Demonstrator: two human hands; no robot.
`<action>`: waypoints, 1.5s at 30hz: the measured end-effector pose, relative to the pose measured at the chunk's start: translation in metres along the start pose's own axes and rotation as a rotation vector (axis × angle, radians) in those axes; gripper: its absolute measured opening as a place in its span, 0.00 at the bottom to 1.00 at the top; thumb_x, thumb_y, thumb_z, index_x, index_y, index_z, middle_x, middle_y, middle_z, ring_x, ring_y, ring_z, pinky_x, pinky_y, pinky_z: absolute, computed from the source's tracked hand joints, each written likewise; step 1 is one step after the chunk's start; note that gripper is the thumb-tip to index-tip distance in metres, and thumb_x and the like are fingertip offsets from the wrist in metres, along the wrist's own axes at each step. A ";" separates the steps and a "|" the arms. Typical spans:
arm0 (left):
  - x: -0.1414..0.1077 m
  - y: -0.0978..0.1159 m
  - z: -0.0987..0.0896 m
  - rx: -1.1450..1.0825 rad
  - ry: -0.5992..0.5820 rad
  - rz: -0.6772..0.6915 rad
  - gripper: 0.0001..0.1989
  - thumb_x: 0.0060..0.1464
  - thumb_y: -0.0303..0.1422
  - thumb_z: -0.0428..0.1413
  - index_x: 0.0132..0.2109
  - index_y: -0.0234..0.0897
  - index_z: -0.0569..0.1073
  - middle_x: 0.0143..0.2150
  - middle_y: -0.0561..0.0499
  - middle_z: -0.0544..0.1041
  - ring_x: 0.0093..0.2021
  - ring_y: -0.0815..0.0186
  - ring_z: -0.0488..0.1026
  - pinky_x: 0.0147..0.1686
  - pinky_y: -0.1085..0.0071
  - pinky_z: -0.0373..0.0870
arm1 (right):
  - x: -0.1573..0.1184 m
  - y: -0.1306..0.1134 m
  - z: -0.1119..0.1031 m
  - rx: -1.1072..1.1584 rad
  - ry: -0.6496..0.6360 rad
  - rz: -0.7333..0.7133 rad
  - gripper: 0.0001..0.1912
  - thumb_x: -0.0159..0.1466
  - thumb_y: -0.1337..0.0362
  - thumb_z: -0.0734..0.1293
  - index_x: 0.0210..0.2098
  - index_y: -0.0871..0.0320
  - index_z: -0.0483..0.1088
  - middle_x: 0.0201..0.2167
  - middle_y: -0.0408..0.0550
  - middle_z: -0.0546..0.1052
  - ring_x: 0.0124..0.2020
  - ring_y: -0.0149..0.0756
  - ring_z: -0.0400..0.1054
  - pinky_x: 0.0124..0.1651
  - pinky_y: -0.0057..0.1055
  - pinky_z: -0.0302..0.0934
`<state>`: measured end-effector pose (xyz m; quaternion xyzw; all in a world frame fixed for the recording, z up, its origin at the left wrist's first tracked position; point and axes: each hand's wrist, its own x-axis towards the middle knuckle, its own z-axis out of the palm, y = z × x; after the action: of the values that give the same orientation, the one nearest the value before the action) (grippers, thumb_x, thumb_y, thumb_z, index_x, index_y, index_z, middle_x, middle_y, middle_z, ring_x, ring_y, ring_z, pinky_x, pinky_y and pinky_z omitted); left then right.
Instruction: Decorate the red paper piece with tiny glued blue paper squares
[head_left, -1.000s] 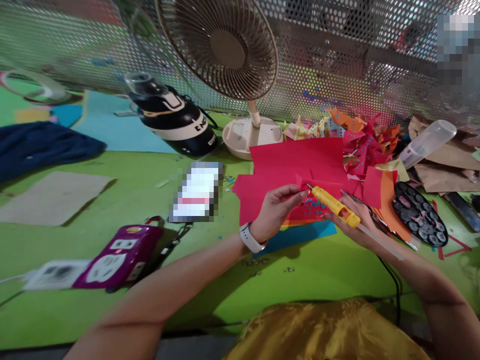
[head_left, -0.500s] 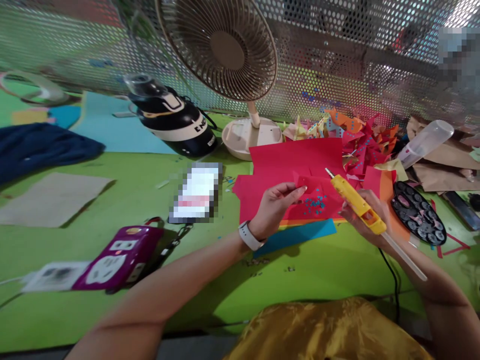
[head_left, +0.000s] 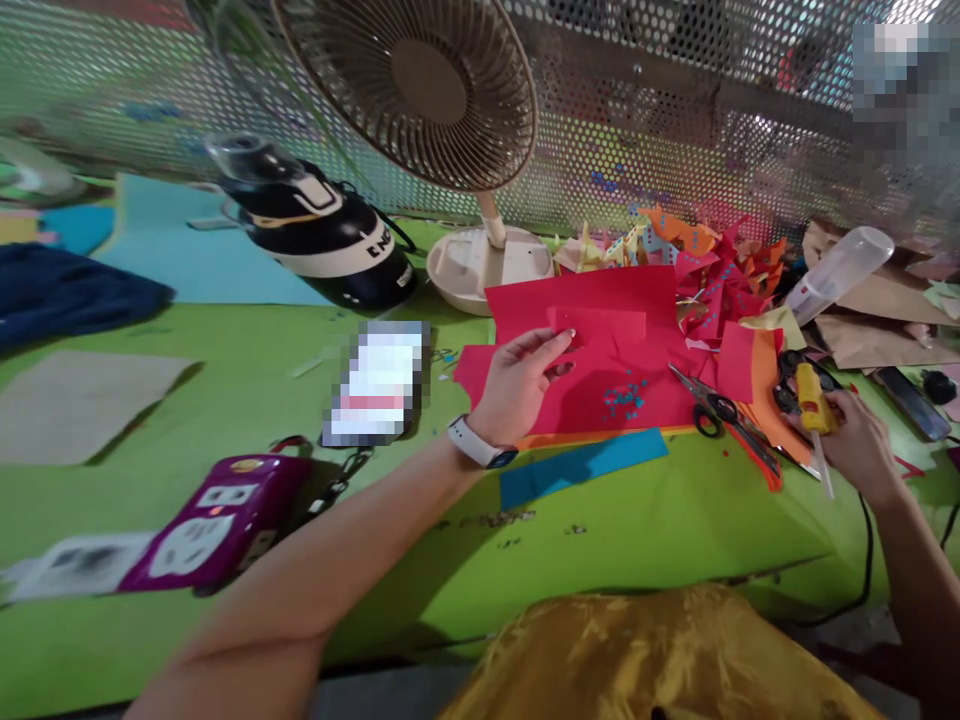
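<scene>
Between the thumb and fingers of my left hand (head_left: pixel 523 383) is a small red paper strip (head_left: pixel 607 324), held above larger red sheets (head_left: pixel 517 312). Small blue bits (head_left: pixel 626 398) lie on the red sheet. My right hand (head_left: pixel 859 440) is wrapped round a yellow glue gun (head_left: pixel 812 400) at the right, over the dark palette. A clear glue stick (head_left: pixel 823 470) sticks out of its back end. Scissors (head_left: pixel 709 405) with dark handles rest at the red sheet's right edge, between my hands. A blue strip (head_left: pixel 585 470) lies in front of the red sheets.
A fan (head_left: pixel 491 265) and a dark bottle (head_left: pixel 330 240) stand at the back. To the left lie a phone (head_left: pixel 379 385) and a purple power socket (head_left: pixel 225 520). Folded colored papers (head_left: pixel 720 270), a clear plastic bottle (head_left: pixel 844 270) and another phone (head_left: pixel 911 402) are at the right.
My right hand has moved right with the glue gun, uncovering the scissors. My left hand has shifted slightly left and up with the red strip. The view has shifted a little.
</scene>
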<state>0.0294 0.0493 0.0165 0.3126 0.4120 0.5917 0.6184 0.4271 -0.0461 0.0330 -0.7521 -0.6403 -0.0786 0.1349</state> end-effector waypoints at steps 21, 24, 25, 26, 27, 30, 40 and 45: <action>0.012 -0.012 -0.009 -0.070 0.086 -0.068 0.09 0.38 0.31 0.68 0.30 0.39 0.77 0.33 0.53 0.80 0.37 0.67 0.77 0.35 0.73 0.69 | 0.003 -0.054 -0.025 -0.035 -0.446 -0.406 0.15 0.67 0.58 0.57 0.43 0.57 0.72 0.44 0.54 0.76 0.45 0.44 0.71 0.46 0.38 0.63; 0.013 -0.015 -0.010 -0.070 0.090 -0.071 0.09 0.38 0.31 0.68 0.30 0.39 0.77 0.33 0.53 0.80 0.36 0.68 0.77 0.35 0.73 0.69 | 0.002 -0.071 -0.017 -0.073 -0.533 -0.460 0.13 0.66 0.59 0.57 0.41 0.55 0.71 0.39 0.51 0.76 0.41 0.43 0.72 0.42 0.37 0.63; 0.013 -0.015 -0.011 -0.070 0.092 -0.070 0.09 0.38 0.31 0.68 0.30 0.39 0.77 0.32 0.52 0.80 0.36 0.68 0.77 0.34 0.73 0.69 | 0.002 -0.072 -0.014 -0.095 -0.516 -0.447 0.13 0.66 0.58 0.57 0.41 0.55 0.70 0.39 0.51 0.76 0.41 0.44 0.72 0.41 0.37 0.62; 0.014 -0.016 -0.011 -0.068 0.092 -0.069 0.09 0.38 0.31 0.68 0.30 0.39 0.77 0.32 0.52 0.80 0.36 0.68 0.77 0.34 0.73 0.69 | 0.002 -0.072 -0.012 -0.122 -0.486 -0.426 0.14 0.66 0.56 0.58 0.42 0.56 0.69 0.39 0.53 0.75 0.41 0.45 0.72 0.40 0.37 0.62; 0.014 -0.016 -0.012 -0.064 0.091 -0.067 0.09 0.38 0.31 0.68 0.30 0.39 0.77 0.32 0.52 0.80 0.36 0.67 0.77 0.34 0.73 0.69 | 0.002 -0.072 -0.011 -0.149 -0.455 -0.405 0.15 0.65 0.55 0.59 0.42 0.57 0.69 0.40 0.54 0.75 0.41 0.47 0.71 0.40 0.38 0.62; 0.016 -0.019 -0.014 -0.051 0.083 -0.060 0.09 0.38 0.32 0.68 0.30 0.40 0.77 0.33 0.52 0.81 0.36 0.67 0.77 0.33 0.73 0.69 | 0.003 -0.070 -0.006 -0.177 -0.450 -0.385 0.15 0.64 0.55 0.61 0.45 0.58 0.68 0.39 0.55 0.75 0.40 0.49 0.71 0.40 0.38 0.61; 0.017 -0.022 -0.018 -0.014 0.092 -0.057 0.09 0.38 0.32 0.67 0.30 0.40 0.76 0.34 0.51 0.81 0.37 0.66 0.77 0.33 0.72 0.70 | 0.000 -0.072 -0.008 0.119 -0.522 -0.268 0.15 0.63 0.55 0.61 0.45 0.55 0.68 0.35 0.48 0.76 0.34 0.40 0.72 0.36 0.32 0.62; 0.018 -0.021 -0.017 0.004 0.096 -0.040 0.08 0.40 0.31 0.66 0.31 0.40 0.76 0.35 0.51 0.81 0.38 0.65 0.78 0.34 0.71 0.69 | 0.000 -0.069 -0.014 0.009 -0.491 -0.262 0.12 0.62 0.60 0.60 0.42 0.55 0.71 0.38 0.50 0.77 0.37 0.41 0.72 0.35 0.32 0.59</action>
<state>0.0235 0.0628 -0.0126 0.2767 0.4485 0.5927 0.6091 0.3602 -0.0403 0.0539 -0.6588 -0.7460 0.0922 -0.0322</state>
